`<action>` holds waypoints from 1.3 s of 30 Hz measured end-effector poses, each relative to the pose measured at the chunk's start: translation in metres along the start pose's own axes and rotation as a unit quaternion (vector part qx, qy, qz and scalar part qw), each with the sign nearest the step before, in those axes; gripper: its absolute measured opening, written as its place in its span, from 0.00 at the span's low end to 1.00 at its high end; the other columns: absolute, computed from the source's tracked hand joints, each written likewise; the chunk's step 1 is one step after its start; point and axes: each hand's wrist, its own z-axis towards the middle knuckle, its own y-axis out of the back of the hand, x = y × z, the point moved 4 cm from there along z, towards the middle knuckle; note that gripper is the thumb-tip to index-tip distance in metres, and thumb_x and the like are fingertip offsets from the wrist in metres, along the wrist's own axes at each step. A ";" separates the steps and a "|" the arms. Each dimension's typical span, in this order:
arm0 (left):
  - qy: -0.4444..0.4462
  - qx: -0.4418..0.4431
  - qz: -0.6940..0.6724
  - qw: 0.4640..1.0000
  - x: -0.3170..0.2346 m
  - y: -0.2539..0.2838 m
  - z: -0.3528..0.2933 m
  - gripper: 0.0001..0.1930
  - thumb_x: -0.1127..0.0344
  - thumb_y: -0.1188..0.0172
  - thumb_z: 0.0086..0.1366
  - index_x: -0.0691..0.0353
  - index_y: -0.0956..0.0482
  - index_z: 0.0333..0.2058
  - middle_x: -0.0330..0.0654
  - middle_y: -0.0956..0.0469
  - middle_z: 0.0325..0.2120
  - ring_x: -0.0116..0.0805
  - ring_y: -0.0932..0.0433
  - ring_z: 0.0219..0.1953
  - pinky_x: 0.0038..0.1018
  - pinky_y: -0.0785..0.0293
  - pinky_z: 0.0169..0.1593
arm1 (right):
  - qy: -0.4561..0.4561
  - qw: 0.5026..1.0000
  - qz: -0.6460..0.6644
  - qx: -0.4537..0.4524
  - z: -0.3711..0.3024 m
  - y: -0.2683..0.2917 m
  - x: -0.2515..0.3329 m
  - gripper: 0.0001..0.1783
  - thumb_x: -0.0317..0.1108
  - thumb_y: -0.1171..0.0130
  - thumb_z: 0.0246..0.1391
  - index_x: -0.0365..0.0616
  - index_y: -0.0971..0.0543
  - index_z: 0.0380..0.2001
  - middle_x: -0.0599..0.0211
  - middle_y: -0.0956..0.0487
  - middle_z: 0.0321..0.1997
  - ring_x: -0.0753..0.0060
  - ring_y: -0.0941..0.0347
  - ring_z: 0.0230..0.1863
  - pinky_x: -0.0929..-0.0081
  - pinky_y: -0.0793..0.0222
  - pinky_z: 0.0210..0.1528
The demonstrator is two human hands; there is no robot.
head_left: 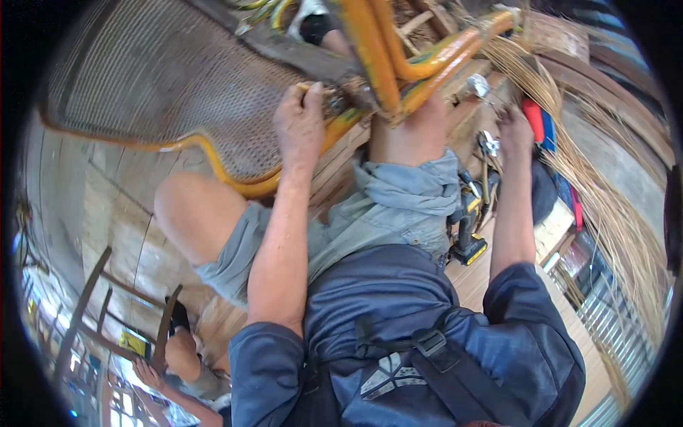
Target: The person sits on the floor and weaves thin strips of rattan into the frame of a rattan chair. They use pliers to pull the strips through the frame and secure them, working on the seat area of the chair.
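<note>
A chair-like frame of yellow bent poles [380, 53] with a woven mesh panel [178, 107] leans across my lap and legs. My left hand [297, 127] is closed at the panel's edge, by a dark rail. A bit of yellow shows at its fingertips, but what the fingers grip is hidden. My right hand [514, 132] reaches down on the right, its fingers blurred, beside a red-handled tool [532, 119]. Close to it are a shiny metal tool [488, 144] and a crumpled whitish item [478, 86]. Whether this hand holds anything does not show.
A yellow-and-black cordless drill [467, 231] lies by my right thigh. Long bundles of cane strips [576, 156] hang down the right side. At lower left, another person's hand [147, 373] rests near a dark wooden frame [92, 313] on the plank floor [117, 213].
</note>
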 end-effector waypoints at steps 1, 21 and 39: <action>0.016 -0.001 -0.013 1.000 -0.002 0.002 0.001 0.10 0.65 0.47 0.60 0.68 0.25 0.28 0.46 0.27 0.20 0.34 0.31 0.24 0.29 0.34 0.33 | 0.015 0.999 0.031 0.020 -0.004 0.010 0.007 0.11 0.32 0.48 0.55 0.36 0.27 0.38 0.61 0.23 0.34 0.66 0.27 0.34 0.74 0.32 0.35; 0.084 -0.117 -0.150 0.978 0.038 0.005 0.005 0.15 0.60 0.46 0.59 0.71 0.24 0.26 0.48 0.26 0.18 0.33 0.31 0.21 0.32 0.33 0.30 | 0.327 0.809 -0.423 0.244 -0.277 -0.276 0.063 0.11 0.32 0.48 0.55 0.39 0.23 0.39 0.63 0.21 0.23 0.78 0.25 0.26 0.80 0.31 0.30; 0.115 -0.060 -0.129 0.983 0.024 0.010 0.001 0.14 0.59 0.47 0.56 0.66 0.23 0.29 0.56 0.23 0.27 0.55 0.24 0.33 0.43 0.30 0.38 | 0.329 0.713 -0.591 0.184 -0.245 -0.287 0.022 0.09 0.36 0.48 0.53 0.49 0.22 0.36 0.63 0.21 0.27 0.62 0.23 0.30 0.68 0.29 0.34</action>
